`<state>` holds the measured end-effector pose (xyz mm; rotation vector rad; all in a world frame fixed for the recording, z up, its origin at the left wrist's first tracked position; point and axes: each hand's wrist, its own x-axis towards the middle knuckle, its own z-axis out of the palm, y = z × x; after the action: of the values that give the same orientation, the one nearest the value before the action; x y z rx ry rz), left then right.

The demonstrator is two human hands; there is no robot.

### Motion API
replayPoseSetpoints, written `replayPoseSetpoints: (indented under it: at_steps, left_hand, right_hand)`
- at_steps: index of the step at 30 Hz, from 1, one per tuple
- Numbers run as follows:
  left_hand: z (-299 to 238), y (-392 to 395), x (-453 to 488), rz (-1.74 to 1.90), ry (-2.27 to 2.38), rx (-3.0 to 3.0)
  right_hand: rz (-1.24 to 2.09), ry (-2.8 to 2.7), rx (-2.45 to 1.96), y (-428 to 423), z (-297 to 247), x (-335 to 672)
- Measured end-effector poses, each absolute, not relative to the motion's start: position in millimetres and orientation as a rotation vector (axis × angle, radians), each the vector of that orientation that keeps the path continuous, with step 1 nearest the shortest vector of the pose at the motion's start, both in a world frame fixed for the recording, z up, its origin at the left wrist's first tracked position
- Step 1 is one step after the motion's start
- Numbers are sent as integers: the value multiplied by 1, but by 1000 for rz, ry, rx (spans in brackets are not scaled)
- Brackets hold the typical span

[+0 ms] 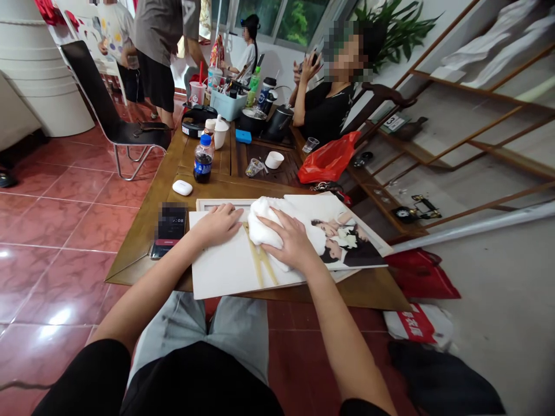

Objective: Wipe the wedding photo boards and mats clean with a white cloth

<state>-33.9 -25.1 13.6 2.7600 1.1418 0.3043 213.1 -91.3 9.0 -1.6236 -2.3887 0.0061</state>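
Appears to be partway through working a soft, white, crumpled, cloth-like bundle point(256, 232) over a flat, white, rectangular board point(223, 263) on a brown wooden table point(139, 242). Curves the right hand point(291, 238) over the bundle from above, fingers spread; cannot tell whether gripping or merely pressing, with the underside hidden. Rests the left hand point(220, 223) open, palm down, near the board's far edge, apparently steadying it. Has two narrow, pale yellow strips point(257, 269) lying on the board, partly hidden by the bundle, and a flat portrait-printed panel point(342, 240) just to the right. Probably calls next for a planted left palm, even right-hand pressure, and care not to drag the strips or scuff the print.
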Motion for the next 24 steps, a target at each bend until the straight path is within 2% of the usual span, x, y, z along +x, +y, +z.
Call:
replayPoseSetpoints:
  at_steps: [14,24]
  left_hand:
    - [17,-29,-30,254,1379,2720]
    - [16,-25,-31,251,1340,2724]
  right_hand:
    - [-78,-2349,-1548,-188,-8,229]
    - [80,-2308,-1662,-125,2,208]
